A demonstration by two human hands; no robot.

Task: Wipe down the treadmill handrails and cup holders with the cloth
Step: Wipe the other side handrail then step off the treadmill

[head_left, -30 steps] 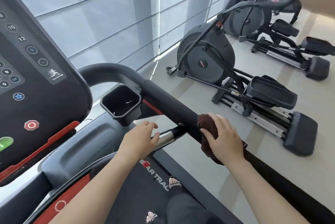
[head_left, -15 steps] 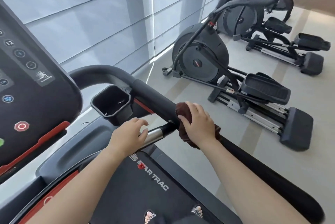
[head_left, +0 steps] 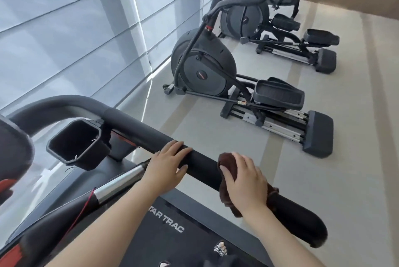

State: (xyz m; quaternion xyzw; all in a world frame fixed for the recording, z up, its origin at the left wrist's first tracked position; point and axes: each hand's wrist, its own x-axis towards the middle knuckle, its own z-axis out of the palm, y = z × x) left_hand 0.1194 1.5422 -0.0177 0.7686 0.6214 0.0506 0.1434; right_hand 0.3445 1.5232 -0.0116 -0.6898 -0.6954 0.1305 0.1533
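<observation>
The treadmill's black right handrail (head_left: pixel 203 164) runs from the upper left down to its rounded end at lower right. My right hand (head_left: pixel 244 182) presses a dark brown cloth (head_left: pixel 226 198) wrapped over the rail near that end. My left hand (head_left: pixel 167 166) rests on top of the rail further up, fingers laid flat over it, holding nothing. A black square cup holder (head_left: pixel 75 140) hangs under the rail at the left. A shorter chrome grip bar (head_left: pixel 121 182) lies below my left wrist.
The console edge (head_left: pixel 13 148) is at the far left, and the black treadmill deck (head_left: pixel 170 223) is below me with my feet on it. Two elliptical trainers (head_left: pixel 216 72) stand on the grey floor to the right. Window blinds (head_left: pixel 64 29) fill the left.
My left hand moved from the chrome grip bar up onto the black handrail. My right hand slid the cloth down the rail toward its free end. The view turned right, away from the console.
</observation>
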